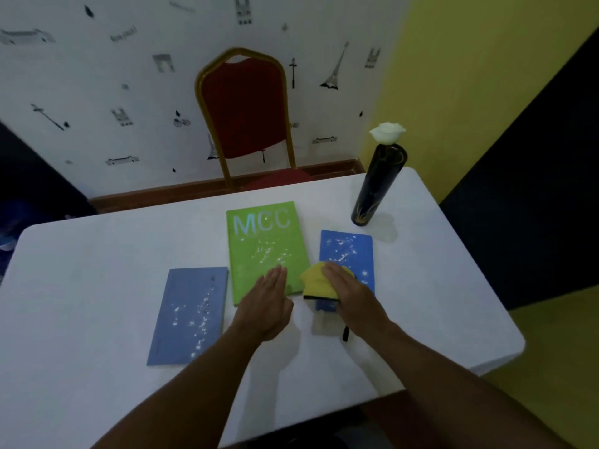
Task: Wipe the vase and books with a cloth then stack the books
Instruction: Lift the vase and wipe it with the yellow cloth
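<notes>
Three books lie flat on the white table [81, 254], each speckled with white crumbs. A green book [264, 241] marked MCC is in the middle, a grey-blue book [189, 315] at the left, a bright blue book [348, 251] at the right. My right hand [351, 293] presses flat on a yellow cloth [319, 283] at the near end of the bright blue book. My left hand [269, 303] rests flat with fingers together on the near corner of the green book. A tall black vase [376, 189] with a white flower [387, 132] stands at the back right.
A red chair [246, 105] with a gold frame stands behind the table against the patterned wall. The table's right edge [505, 306] drops off near the vase and blue book. A small black object [345, 333] lies under my right wrist.
</notes>
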A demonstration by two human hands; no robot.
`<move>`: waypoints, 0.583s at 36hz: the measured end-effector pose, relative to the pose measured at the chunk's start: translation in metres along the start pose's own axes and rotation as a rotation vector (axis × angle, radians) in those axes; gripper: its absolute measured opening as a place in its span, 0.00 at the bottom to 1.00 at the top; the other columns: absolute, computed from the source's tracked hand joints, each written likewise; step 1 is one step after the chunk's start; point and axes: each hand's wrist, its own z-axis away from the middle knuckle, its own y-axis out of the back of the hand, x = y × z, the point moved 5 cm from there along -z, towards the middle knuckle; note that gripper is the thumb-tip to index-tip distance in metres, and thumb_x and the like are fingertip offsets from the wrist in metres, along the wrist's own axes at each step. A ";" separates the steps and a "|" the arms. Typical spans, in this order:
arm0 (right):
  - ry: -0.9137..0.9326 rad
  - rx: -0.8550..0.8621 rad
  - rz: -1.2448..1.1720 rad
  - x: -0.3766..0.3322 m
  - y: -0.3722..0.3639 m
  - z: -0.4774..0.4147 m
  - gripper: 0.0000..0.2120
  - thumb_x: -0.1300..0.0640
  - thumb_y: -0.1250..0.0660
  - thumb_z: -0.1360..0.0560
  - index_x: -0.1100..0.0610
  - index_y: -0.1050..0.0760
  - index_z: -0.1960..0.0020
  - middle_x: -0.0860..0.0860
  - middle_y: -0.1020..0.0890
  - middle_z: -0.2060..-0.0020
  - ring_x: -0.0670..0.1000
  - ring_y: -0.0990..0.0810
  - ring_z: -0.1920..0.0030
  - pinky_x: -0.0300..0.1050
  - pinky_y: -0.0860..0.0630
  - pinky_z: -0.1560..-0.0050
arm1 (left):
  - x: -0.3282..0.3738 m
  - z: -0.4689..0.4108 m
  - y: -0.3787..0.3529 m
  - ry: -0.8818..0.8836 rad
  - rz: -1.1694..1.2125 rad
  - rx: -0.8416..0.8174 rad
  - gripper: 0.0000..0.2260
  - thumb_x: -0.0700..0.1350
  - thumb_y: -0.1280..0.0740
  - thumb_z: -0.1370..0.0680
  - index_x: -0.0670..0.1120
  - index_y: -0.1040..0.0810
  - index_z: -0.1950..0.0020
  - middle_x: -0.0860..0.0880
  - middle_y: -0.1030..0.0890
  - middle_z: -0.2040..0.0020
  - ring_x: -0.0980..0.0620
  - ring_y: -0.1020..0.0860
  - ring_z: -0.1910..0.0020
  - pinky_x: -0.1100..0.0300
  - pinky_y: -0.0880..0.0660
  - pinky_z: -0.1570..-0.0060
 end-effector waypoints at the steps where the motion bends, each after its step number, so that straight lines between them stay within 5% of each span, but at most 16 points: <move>1: -0.010 0.002 -0.022 0.012 0.006 -0.002 0.43 0.82 0.29 0.42 0.66 0.27 0.28 0.61 0.24 0.29 0.63 0.23 0.30 0.53 0.24 0.37 | 0.008 -0.009 0.001 0.018 -0.003 0.005 0.41 0.58 0.63 0.25 0.38 0.50 0.16 0.40 0.46 0.15 0.44 0.47 0.16 0.52 0.51 0.18; 11: -0.124 0.107 -0.163 0.120 0.064 -0.022 0.39 0.80 0.40 0.33 0.61 0.32 0.23 0.59 0.29 0.24 0.60 0.28 0.26 0.55 0.27 0.28 | 0.091 -0.101 0.023 0.079 0.039 0.055 0.29 0.51 0.51 0.13 0.39 0.53 0.16 0.41 0.49 0.15 0.45 0.47 0.16 0.53 0.50 0.19; 17: -0.210 0.167 -0.190 0.160 0.084 -0.034 0.37 0.81 0.40 0.31 0.61 0.30 0.24 0.59 0.26 0.26 0.60 0.25 0.28 0.44 0.30 0.31 | 0.119 -0.147 0.039 0.097 0.065 0.094 0.29 0.51 0.47 0.12 0.42 0.54 0.15 0.44 0.49 0.14 0.46 0.49 0.16 0.53 0.50 0.19; 21: -0.232 0.230 -0.185 0.180 0.089 -0.041 0.36 0.83 0.39 0.31 0.63 0.28 0.26 0.60 0.24 0.29 0.60 0.24 0.29 0.49 0.27 0.29 | 0.133 -0.175 0.056 0.087 0.188 0.180 0.32 0.54 0.43 0.14 0.45 0.52 0.15 0.47 0.47 0.14 0.49 0.48 0.16 0.51 0.45 0.19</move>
